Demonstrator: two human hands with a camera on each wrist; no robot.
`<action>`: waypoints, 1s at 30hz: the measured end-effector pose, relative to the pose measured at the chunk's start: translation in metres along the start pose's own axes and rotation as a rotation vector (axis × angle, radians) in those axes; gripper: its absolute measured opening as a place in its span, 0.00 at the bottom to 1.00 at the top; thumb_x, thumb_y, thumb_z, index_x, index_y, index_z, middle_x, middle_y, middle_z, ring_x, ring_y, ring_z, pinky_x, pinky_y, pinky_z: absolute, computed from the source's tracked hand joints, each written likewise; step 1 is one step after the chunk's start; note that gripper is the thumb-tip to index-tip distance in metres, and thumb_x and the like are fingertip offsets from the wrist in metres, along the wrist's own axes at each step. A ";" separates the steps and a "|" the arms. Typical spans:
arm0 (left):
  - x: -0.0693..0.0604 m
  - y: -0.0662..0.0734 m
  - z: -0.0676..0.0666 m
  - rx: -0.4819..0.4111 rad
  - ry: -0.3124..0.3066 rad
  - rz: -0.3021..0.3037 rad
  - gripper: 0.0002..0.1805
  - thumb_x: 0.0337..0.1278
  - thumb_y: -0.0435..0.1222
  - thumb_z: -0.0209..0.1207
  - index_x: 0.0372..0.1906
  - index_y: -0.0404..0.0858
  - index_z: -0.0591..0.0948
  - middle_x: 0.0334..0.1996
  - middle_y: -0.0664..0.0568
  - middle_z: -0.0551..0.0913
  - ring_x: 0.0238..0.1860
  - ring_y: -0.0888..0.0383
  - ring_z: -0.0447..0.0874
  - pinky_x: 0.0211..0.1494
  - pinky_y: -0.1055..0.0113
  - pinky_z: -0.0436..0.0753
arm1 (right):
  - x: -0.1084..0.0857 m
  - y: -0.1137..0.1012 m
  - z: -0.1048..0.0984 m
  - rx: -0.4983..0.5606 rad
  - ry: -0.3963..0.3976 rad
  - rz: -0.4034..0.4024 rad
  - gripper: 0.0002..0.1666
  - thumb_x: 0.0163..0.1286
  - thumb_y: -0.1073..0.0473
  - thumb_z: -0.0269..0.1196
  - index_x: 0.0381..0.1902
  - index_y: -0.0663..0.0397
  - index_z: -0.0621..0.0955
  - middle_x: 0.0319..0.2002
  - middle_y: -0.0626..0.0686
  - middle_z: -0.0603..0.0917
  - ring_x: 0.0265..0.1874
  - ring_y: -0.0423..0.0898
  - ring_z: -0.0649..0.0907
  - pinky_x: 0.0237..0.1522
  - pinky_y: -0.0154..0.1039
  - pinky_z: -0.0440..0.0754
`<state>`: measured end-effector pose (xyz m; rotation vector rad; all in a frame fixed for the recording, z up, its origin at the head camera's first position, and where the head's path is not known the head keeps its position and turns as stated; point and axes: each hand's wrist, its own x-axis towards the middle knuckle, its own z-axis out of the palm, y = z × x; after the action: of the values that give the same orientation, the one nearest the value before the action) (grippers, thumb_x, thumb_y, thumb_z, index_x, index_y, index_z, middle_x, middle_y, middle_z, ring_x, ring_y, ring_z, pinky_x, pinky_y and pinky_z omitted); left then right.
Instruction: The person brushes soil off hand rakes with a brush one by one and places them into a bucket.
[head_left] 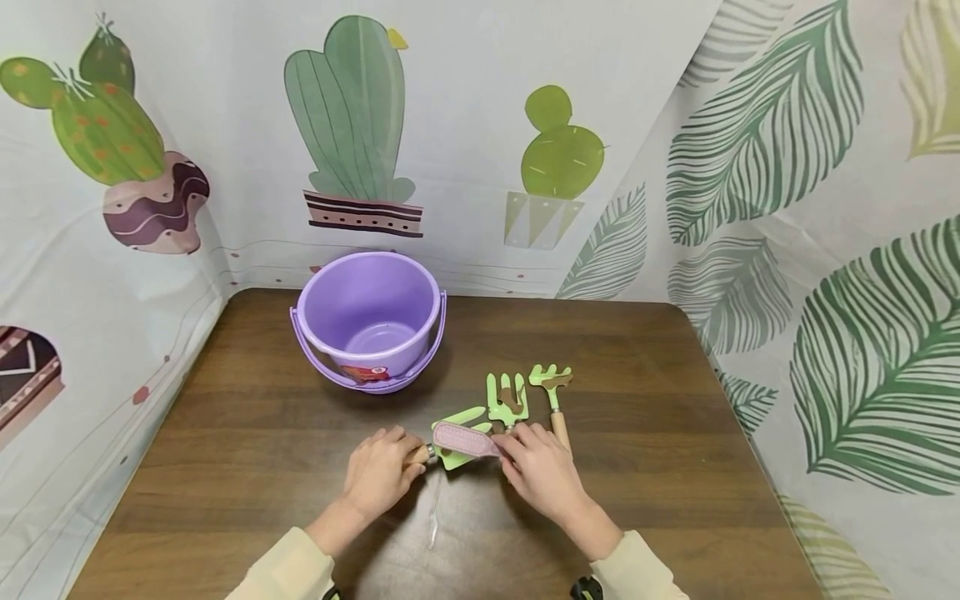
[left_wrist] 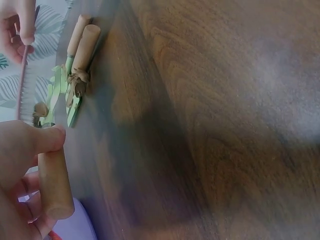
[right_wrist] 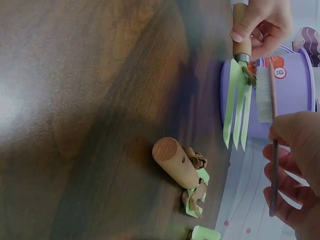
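Observation:
My left hand [head_left: 382, 471] grips the wooden handle of a green garden fork [right_wrist: 235, 105], its flat tines pointing right, above the table. Brown dirt clings near the base of those tines. In my right hand [head_left: 542, 471] is a pink brush [head_left: 461, 439], pinched by its thin handle. The brush head lies over the fork in the head view. White bristles [right_wrist: 263, 95] face the fork's dirty neck in the right wrist view; I cannot tell if they touch it. Just beyond the right hand lie a second green fork [head_left: 497, 410] and a small green rake [head_left: 554, 397], both dirt-smeared.
A purple bucket [head_left: 367, 308] with its handle lowered stands at the back left of the brown wooden table [head_left: 637, 367]. Behind the table hangs a cloth [head_left: 465, 125] printed with cacti and leaves. A pale streak marks the tabletop between the forearms.

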<state>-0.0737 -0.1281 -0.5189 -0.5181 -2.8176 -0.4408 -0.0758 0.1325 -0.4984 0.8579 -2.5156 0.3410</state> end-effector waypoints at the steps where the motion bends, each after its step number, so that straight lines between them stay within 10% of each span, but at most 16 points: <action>1: 0.000 0.000 0.000 -0.001 0.003 -0.001 0.16 0.32 0.45 0.72 0.33 0.50 0.83 0.26 0.60 0.76 0.29 0.56 0.75 0.34 0.62 0.77 | 0.000 0.000 0.001 -0.003 -0.001 -0.001 0.14 0.51 0.58 0.67 0.39 0.47 0.83 0.30 0.44 0.77 0.29 0.44 0.75 0.34 0.38 0.73; 30: -0.006 -0.010 -0.004 0.000 -0.020 -0.016 0.17 0.34 0.45 0.71 0.36 0.49 0.83 0.27 0.59 0.75 0.29 0.54 0.75 0.34 0.60 0.78 | -0.015 0.021 -0.004 -0.020 0.002 0.061 0.15 0.48 0.60 0.67 0.38 0.50 0.83 0.28 0.46 0.76 0.29 0.45 0.76 0.28 0.39 0.74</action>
<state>-0.0718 -0.1405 -0.5191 -0.5027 -2.8430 -0.4409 -0.0768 0.1586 -0.5039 0.7737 -2.5434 0.3361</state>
